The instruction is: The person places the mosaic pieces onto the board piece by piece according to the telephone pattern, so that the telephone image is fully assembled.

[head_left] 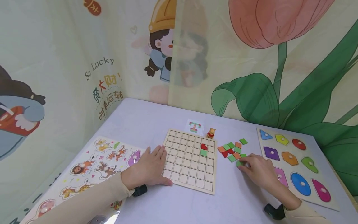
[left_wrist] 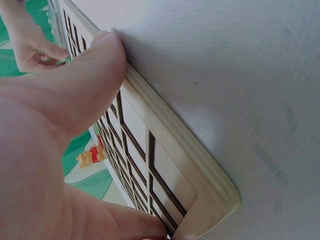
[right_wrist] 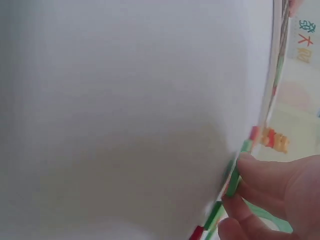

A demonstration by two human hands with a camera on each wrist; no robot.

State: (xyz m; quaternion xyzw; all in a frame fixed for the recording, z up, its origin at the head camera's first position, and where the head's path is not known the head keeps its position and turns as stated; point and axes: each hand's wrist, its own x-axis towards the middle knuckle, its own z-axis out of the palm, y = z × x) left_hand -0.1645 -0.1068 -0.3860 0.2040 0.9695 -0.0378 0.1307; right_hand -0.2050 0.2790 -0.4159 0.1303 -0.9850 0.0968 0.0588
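Observation:
My left hand [head_left: 149, 166] rests with straight fingers on the left edge of a wooden grid board [head_left: 184, 179]; its thumb presses the near edge, as the left wrist view shows. A red rounded piece [head_left: 204, 146] and a green square tile [head_left: 203, 152] sit in neighbouring cells, one above the other. To the board's right, my right hand [head_left: 258, 169] pinches another green tile [right_wrist: 233, 181] between thumb and fingers at the near side of a loose pile of tiles [head_left: 231, 145]. The pile mixes green, orange and red pieces.
Behind the board lie a card with a T-shaped pattern [head_left: 194, 127] and a small bear figurine [head_left: 211, 133]. An animal puzzle board [head_left: 56, 193] lies at left, partly under my left arm. A shape puzzle board [head_left: 280, 148] lies at right, partly beneath my right forearm.

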